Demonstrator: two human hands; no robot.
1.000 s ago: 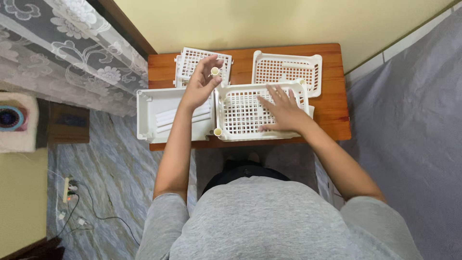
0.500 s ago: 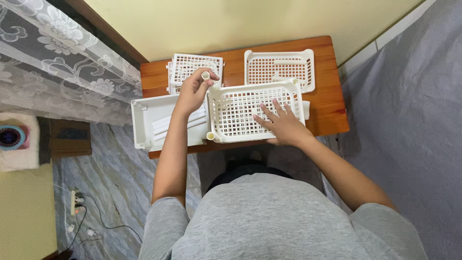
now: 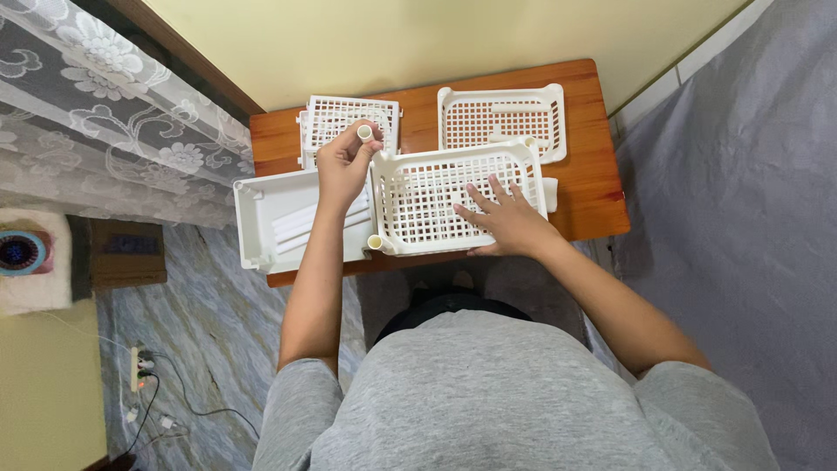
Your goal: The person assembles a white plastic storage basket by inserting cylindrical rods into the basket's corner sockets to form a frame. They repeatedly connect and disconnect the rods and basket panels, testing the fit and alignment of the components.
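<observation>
My left hand (image 3: 342, 166) pinches a short white tube (image 3: 364, 133), its open end facing up, just beside the far left corner of the white lattice basket (image 3: 427, 196). My right hand (image 3: 501, 218) lies flat, fingers spread, on the basket, steadying it on the wooden table (image 3: 597, 148).

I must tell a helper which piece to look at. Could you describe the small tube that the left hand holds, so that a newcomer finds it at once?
Start at the wooden table by the yellow wall. At its middle lies a white lattice basket under the right hand. At the basket's far left corner, the left hand pinches a short cream tube, upright with its open end up; unlike the other tubes, it is held in fingers.
</observation>
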